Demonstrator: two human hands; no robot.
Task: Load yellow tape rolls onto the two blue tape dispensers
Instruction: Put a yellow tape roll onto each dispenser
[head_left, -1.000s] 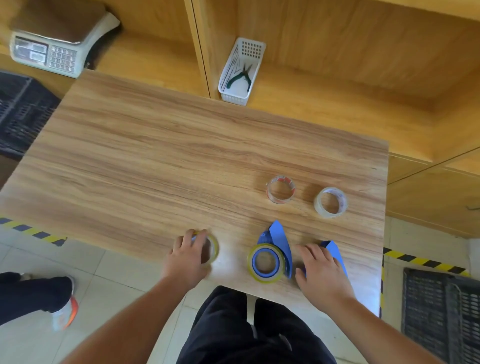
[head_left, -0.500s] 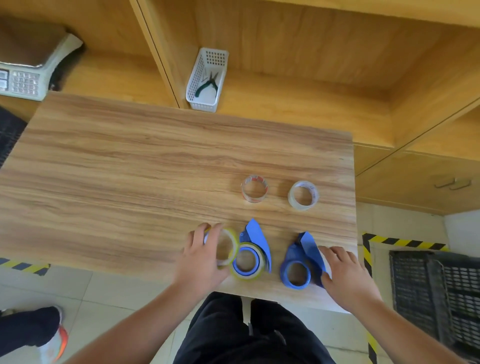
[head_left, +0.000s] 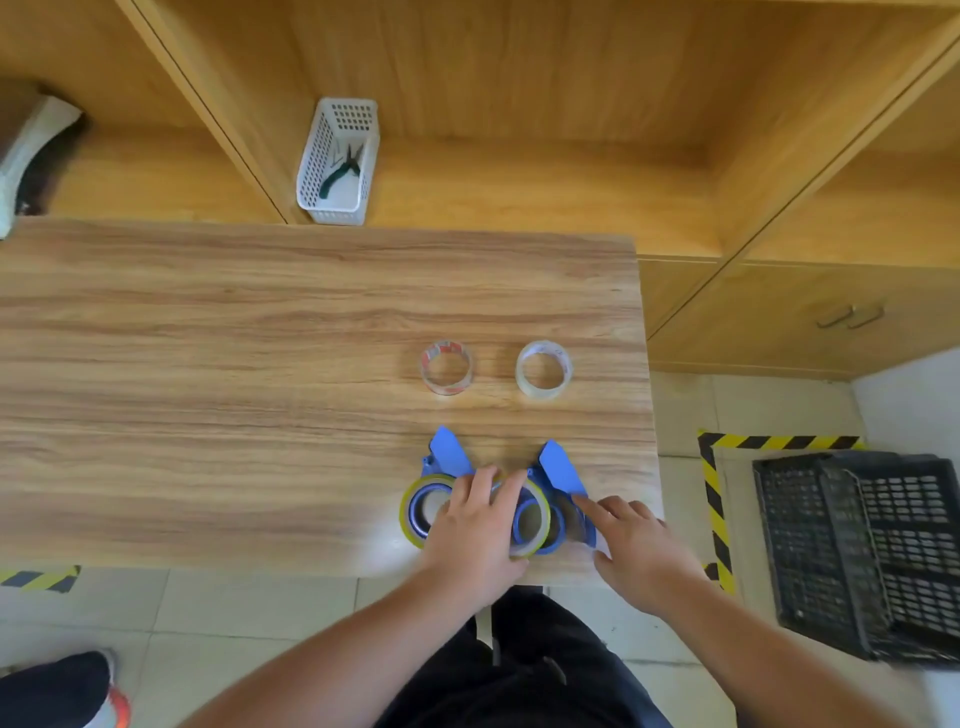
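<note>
Indoors, wooden table (head_left: 260, 364) before shelves (head_left: 519, 156); left hand (head_left: 475, 530) grips yellow tape roll (head_left: 535, 519), right hand (head_left: 636, 551) spread wide

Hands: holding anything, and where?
Left hand grips the yellow roll by its rim over the right dispenser. Right hand only touches that dispenser.

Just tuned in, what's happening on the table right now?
A person is loading yellow tape onto two blue dispensers at the near edge of the wooden table. The left dispenser already carries a yellow roll. The left hand is setting a second yellow roll onto the right dispenser, while the right hand steadies that dispenser with its fingertips. Two clear tape rolls lie untouched farther back.
</note>
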